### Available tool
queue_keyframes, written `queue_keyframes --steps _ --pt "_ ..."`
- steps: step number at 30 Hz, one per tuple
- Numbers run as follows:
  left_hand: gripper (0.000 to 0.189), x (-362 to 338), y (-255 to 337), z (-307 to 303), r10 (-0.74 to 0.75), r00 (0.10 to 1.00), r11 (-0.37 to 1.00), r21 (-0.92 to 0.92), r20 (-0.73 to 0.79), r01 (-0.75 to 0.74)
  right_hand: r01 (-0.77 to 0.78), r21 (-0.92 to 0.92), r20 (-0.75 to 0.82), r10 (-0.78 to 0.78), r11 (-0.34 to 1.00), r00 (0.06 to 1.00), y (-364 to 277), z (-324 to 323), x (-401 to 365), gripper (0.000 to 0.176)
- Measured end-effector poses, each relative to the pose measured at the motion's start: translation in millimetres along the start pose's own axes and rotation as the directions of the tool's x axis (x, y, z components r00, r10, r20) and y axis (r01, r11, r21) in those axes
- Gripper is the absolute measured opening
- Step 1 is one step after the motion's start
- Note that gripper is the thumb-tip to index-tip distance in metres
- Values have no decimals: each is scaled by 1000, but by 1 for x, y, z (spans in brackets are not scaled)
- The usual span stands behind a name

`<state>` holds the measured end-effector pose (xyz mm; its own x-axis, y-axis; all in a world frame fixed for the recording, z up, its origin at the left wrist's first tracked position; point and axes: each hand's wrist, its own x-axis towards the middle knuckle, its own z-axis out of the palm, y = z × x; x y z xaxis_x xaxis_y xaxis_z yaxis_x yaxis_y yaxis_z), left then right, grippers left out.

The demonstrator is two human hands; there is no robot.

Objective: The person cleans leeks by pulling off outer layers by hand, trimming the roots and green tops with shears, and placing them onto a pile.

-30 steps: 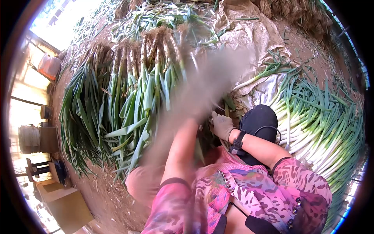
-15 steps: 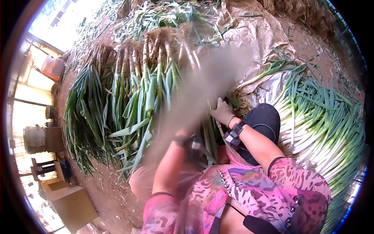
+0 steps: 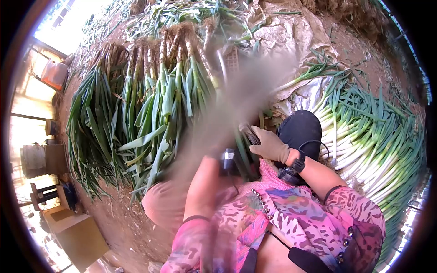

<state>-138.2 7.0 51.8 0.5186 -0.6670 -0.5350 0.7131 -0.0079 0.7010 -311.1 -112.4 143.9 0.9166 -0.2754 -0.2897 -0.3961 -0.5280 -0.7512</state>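
My right hand point(image 3: 269, 144), in a tan glove, has its fingers closed on a brown, ridged, handle-like object point(image 3: 250, 135) in front of my knee. What that object is, I cannot make out. A wide grey-brown smear crosses the middle of the view and hides my left hand; only the forearm point(image 3: 200, 189) and a device at the wrist point(image 3: 228, 157) show. Beyond the smear, a row of untrimmed green onions point(image 3: 166, 91) lies with roots pointing away. One pale stalk point(image 3: 222, 66) shows by the smear's upper edge. Long green leaves point(image 3: 246, 157) run between my hands.
Cleaned green onions with white stalks point(image 3: 359, 154) are heaped on my right, beside my dark-covered knee point(image 3: 300, 129). A crumpled tan sheet point(image 3: 291, 34) covers ground ahead. Leaf scraps point(image 3: 177, 16) lie at the back. A cardboard box point(image 3: 75, 236) stands at the lower left.
My right hand has come down and nearer to my body, and the brown ridged object now shows at its fingers. The view has shifted slightly, so the onions appear farther left.
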Motion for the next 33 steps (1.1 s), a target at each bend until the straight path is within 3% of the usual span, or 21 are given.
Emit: queue_keyframes --steps 2,3,6,8,9,13,19,25,27,28,29,33 --pt "45 2 -5 -7 19 1000 999 38 -6 -19 88 -94 -24 -91 992 996 9 8 0 67" --pt "48 2 -3 -3 -37 998 985 -168 59 47 65 -90 -42 -69 994 997 5 6 2 68" --pt "50 -6 3 3 -32 999 989 -147 -9 30 4 -62 -30 -6 998 1000 -9 -7 14 70" --pt "53 -2 0 -1 -35 998 996 -88 -60 29 -33 -31 59 35 999 998 -20 -18 16 70" --pt "54 -1 -1 -3 -22 996 999 -45 -84 19 36 -60 35 -34 998 999 -13 -14 10 73" --pt "59 1 -5 -7 50 989 992 124 -142 -32 35 -157 52 -27 987 998 -4 -6 -17 71" --pt "65 3 -7 -14 116 984 941 333 -136 -65 39 -146 -1 -40 989 999 -5 -1 -2 65" --pt "71 0 -3 -18 193 970 848 523 -147 -89 7 -106 52 -2 994 999 -14 -3 22 68" --pt "71 -5 2 -10 116 973 931 363 -199 -37 12 -104 85 -3 995 996 -17 -7 10 66" --pt "71 -5 3 -9 96 974 941 338 -205 -21 12 -105 100 -1 994 995 -17 -8 2 65" --pt "71 -5 5 -8 73 975 949 314 -208 -4 49 -113 22 -47 992 999 -6 0 -4 60" --pt "71 1 0 -10 21 984 989 147 -179 6 18 -6 59 -18 1000 998 -16 -5 14 46"
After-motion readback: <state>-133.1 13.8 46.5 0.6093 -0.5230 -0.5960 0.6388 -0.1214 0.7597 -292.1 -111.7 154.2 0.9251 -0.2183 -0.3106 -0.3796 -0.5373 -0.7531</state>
